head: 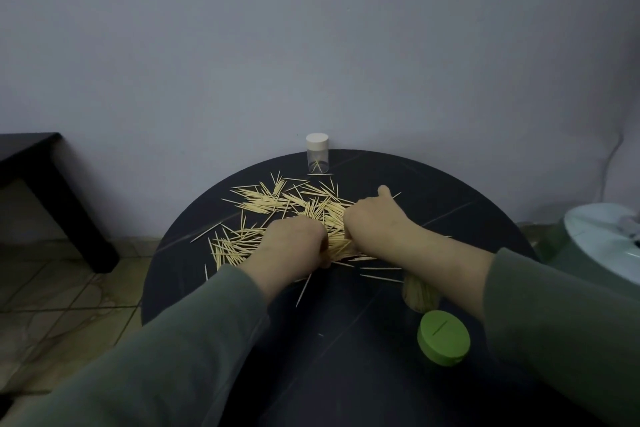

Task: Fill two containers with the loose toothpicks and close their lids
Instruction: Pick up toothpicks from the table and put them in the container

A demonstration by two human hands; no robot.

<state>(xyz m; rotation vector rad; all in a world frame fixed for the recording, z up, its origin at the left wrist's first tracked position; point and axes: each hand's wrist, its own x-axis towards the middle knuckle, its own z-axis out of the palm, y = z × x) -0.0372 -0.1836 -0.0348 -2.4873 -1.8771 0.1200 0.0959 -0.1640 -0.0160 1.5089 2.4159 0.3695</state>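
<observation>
A round dark tabletop [346, 374] carries a wide scatter of loose toothpicks [277, 204] across its centre and left portion. Both hands work at the near edge of this scatter, close together. The left hand [294, 243] rests knuckles-up on the pile, its fingers curled downward around a bundle of toothpicks at its right side. The right hand [375, 218] lies just to the right, fingers curled down into the same bundle, with the thumb extended toward the far side; the fingertips themselves are hidden under the hand. Both arms wear grey-green sleeves [194, 340]. A clear container with a white lid [317, 153] stands upright at the far edge of the tabletop, lid in place, with only a few toothpicks visible inside. A second container [420, 295], packed with toothpicks, stands on the near right of the tabletop, partly hidden under the right forearm. Its green lid [443, 336] lies separately on the tabletop just nearer than that container. A few single toothpicks lie between the hands and the second container. A dark table [41, 177] stands at the left against the wall, over a tiled floor [62, 298]. A pale green round object [599, 250] sits at the right edge.
</observation>
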